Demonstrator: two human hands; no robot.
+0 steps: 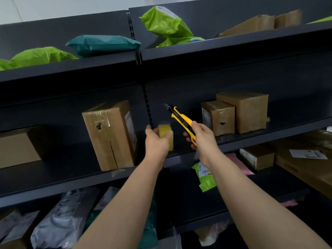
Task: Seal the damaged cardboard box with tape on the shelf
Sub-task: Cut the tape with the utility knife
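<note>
Everywhere dark shelves (53, 178) with boxes (109, 135) and mailers (103, 44)

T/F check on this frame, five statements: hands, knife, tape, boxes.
1. The right hand holds a yellow utility knife. True.
2. The left hand is empty. False: its fingers grip a yellowish tape roll, which is blurred.
3. The tall cardboard box has a hole in its front face. True.
4. The knife's blade touches that box. False: the blade is in the air to the right of the box, apart from it.
5. The teal bag lies on the bottom shelf. False: it lies on the top shelf.
</note>
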